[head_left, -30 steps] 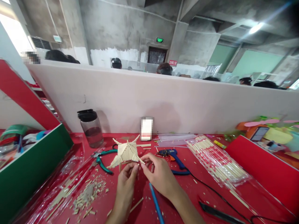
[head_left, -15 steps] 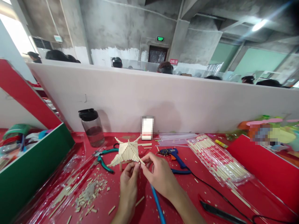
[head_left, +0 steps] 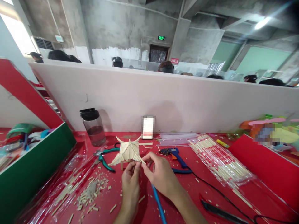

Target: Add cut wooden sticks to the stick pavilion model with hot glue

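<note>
A small pavilion-like model of pale wooden sticks (head_left: 129,151), with a sloped roof and upturned corners, stands on the red table in front of me. My left hand (head_left: 131,174) is closed at the model's near edge, thumb and fingers pinched together below the roof. With thumb and index finger my right hand (head_left: 156,168) pinches the near right roof corner. The two hands almost meet there. Whether a small loose piece lies between the left fingertips is hidden. Just left of the model lie green-handled pliers (head_left: 105,160). To its right rests a blue glue gun (head_left: 174,154).
Cut stick bits (head_left: 91,193) are scattered at the left. A drink bottle (head_left: 93,127) stands by the white partition (head_left: 126,96). Bundled sticks in plastic (head_left: 219,158) lie at the right, near a black cable (head_left: 216,190). Green (head_left: 35,174) and red (head_left: 268,171) panels flank the table.
The whole view has shifted slightly, so everything sits a little further right. Both hands keep their hold at the model's near right corner, with hardly any movement.
</note>
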The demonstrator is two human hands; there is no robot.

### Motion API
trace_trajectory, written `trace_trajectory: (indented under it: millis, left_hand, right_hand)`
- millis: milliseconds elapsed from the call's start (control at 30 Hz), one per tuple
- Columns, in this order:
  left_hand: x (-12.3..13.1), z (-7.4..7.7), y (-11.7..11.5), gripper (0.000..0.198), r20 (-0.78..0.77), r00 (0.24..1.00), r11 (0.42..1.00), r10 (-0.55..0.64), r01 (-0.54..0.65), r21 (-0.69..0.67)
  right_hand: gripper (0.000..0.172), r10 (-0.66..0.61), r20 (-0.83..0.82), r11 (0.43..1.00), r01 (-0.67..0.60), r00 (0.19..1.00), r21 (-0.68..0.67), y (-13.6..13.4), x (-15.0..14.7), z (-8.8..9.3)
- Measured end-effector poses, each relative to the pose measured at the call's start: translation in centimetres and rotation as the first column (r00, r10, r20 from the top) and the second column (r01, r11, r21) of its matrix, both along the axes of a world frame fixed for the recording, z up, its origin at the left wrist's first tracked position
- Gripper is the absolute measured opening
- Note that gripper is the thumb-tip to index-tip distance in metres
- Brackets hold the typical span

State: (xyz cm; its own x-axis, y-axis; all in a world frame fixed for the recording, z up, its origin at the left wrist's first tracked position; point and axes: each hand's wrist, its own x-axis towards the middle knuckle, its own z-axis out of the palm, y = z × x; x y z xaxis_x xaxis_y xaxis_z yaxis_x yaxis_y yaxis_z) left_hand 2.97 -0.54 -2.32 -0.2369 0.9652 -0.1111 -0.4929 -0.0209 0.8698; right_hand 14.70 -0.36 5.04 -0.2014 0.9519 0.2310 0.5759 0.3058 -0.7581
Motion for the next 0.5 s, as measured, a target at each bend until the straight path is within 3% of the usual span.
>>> trace_trajectory:
  millis: [500]
  left_hand:
    - [0.52, 0.03, -0.14, 0.04, 0.038, 0.999, 0.999, 0.01, -0.009, -0.031]
  right_hand:
    - [0.005, -0.005, 0.01, 1.0, 0.004, 1.0, 0.02, 0.13, 0.22, -0.08]
